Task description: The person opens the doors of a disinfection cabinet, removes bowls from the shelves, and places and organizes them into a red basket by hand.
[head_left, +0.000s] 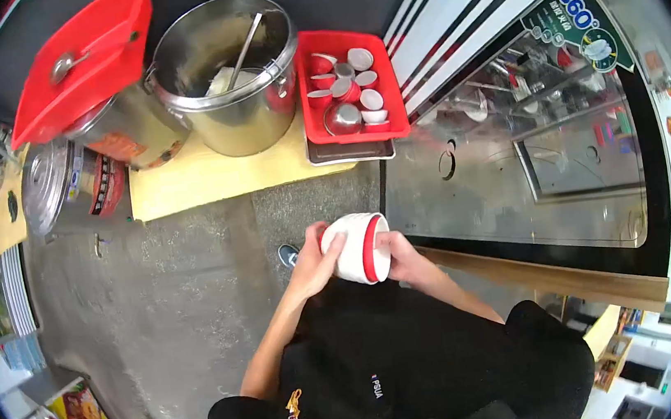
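Note:
In front of my chest I hold a stack of bowls (350,251), tipped on its side. It is mostly white, with a red band near its right end. My left hand (313,263) grips the white left side, the thumb lying over the top. My right hand (404,255) is closed at the right end, its fingertips partly hidden by the rim. Beyond my hands, a red tray (399,103) holds several red and white bowls (345,90) and a round metal bowl (342,118).
A large steel pot (247,124) with a long-handled ladle (246,50) stands on a yellow board (208,182). Left of it are a tilted red tray (99,58) with a metal spoon (64,68) and a metal canister (48,188). A glass-topped counter (466,194) borders my right side.

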